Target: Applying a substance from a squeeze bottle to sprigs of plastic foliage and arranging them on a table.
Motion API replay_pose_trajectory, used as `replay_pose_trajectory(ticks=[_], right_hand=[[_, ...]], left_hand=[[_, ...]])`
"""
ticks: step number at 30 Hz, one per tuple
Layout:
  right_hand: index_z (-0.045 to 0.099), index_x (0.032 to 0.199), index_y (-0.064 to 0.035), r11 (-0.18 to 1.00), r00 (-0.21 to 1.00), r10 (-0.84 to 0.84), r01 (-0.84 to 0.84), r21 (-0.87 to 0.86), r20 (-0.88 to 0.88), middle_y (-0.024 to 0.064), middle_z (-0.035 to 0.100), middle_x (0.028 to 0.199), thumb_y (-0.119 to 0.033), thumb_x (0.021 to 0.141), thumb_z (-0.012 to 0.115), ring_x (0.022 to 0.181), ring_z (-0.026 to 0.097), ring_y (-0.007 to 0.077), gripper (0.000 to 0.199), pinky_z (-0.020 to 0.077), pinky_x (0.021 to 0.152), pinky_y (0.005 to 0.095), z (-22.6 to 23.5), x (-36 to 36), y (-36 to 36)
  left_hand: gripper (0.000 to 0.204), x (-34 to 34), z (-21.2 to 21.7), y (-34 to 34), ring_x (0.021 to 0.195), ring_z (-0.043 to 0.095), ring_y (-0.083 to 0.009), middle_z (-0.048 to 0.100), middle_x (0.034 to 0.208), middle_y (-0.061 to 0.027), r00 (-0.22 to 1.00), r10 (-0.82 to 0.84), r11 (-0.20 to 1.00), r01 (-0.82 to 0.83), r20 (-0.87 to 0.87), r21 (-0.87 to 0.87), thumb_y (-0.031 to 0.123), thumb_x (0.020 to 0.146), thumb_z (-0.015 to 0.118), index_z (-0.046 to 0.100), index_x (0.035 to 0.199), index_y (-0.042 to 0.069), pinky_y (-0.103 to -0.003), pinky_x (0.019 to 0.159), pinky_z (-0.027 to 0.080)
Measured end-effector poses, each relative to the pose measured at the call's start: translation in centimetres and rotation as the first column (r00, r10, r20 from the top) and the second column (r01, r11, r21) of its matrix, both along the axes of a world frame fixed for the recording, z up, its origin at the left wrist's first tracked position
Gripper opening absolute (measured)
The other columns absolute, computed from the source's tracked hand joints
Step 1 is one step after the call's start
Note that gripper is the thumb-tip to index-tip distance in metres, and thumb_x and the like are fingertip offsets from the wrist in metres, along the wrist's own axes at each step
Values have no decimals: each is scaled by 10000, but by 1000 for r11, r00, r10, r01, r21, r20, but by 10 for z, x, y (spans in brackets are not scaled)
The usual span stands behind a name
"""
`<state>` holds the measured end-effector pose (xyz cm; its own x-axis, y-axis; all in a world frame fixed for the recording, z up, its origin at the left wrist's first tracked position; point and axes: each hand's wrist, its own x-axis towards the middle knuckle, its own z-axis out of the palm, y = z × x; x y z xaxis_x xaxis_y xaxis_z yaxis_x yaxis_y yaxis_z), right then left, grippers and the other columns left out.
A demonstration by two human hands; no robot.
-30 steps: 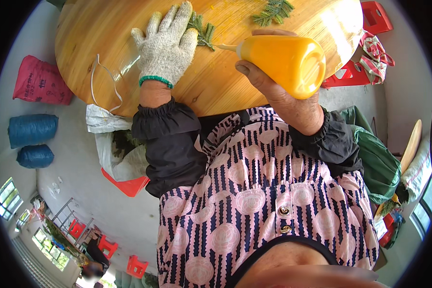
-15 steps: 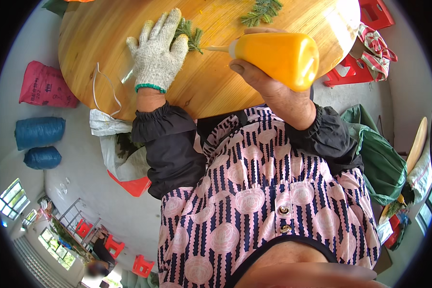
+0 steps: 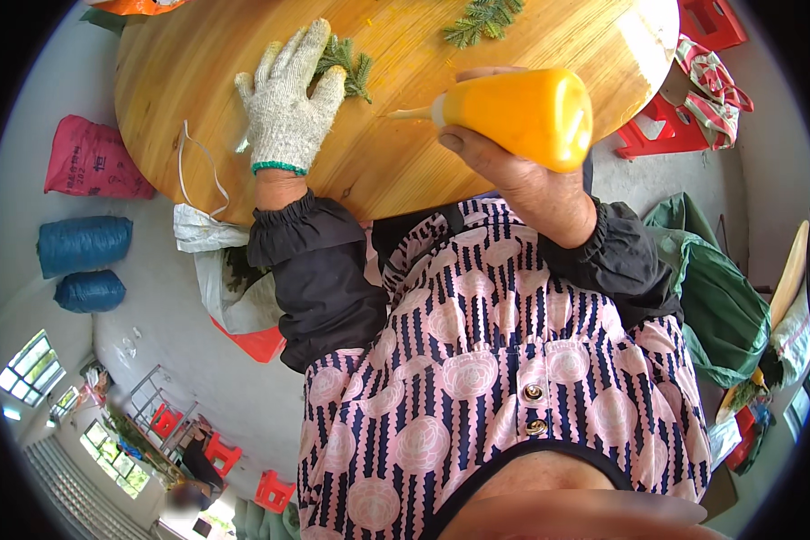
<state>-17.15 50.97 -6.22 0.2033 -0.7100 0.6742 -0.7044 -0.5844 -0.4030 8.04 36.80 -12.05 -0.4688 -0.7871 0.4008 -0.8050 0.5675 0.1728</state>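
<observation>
My left hand (image 3: 288, 103), in a white knitted glove with a green cuff edge, lies on the round wooden table (image 3: 387, 171) with its fingers spread. A short green needle sprig (image 3: 355, 70) shows beside its fingers and partly under them. My right hand (image 3: 531, 184) is bare and wraps round a yellow squeeze bottle (image 3: 522, 112) held on its side, its thin nozzle pointing left toward the sprig. The nozzle tip is a little apart from the sprig. Farther back on the table lies a second green sprig (image 3: 482, 22).
A white strap (image 3: 185, 166) hangs over the table's left edge above a white sack (image 3: 211, 229). Pink (image 3: 94, 160) and blue bags (image 3: 85, 245) stand at the left. Red stools (image 3: 666, 130) and a green sack (image 3: 724, 297) are at the right. Another person (image 3: 198, 459) is far off, lower left.
The bottle in my right hand has tipped slightly, its nozzle a bit lower in the picture and farther from the sprig. My left hand stays on the table. The view has shifted a little.
</observation>
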Motion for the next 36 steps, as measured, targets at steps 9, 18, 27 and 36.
replay_pose_trajectory(ticks=[9,18,27,36], right_hand=[[659,1207,0,952,128,-163,-242,190,978,104,716,1083,-76,986,678,920,698,232,234,578,828,374,-18,-47,-6],[592,1244,7,903,-162,-120,-427,40,980,136,648,1169,-209,1007,680,1020,603,260,333,494,874,372,-51,-120,-17],[593,1230,-1,902,-284,-93,-430,-40,954,139,670,1144,-243,1008,673,1009,609,273,337,482,861,383,-50,-123,-15],[637,1178,-50,961,-267,-56,-277,-21,962,105,690,1101,-233,1004,688,979,647,240,257,541,807,362,-32,-119,-20]], left_hand=[[343,11,36,23,1044,687,-310,749,1057,-118,986,56,995,-42,-157,94,136,862,729,752,1204,123,-390,888,531],[401,70,66,169,958,667,-162,713,1117,-79,237,482,802,-506,-844,316,128,974,600,634,1331,-53,-317,842,545],[797,211,-74,196,1265,593,-351,582,1428,-243,314,947,292,-753,-67,590,198,885,682,342,1583,19,-387,1072,444],[356,74,84,135,1164,651,-366,672,1304,-234,695,625,706,-697,-355,-122,147,977,591,678,1280,-19,-441,1032,500]])
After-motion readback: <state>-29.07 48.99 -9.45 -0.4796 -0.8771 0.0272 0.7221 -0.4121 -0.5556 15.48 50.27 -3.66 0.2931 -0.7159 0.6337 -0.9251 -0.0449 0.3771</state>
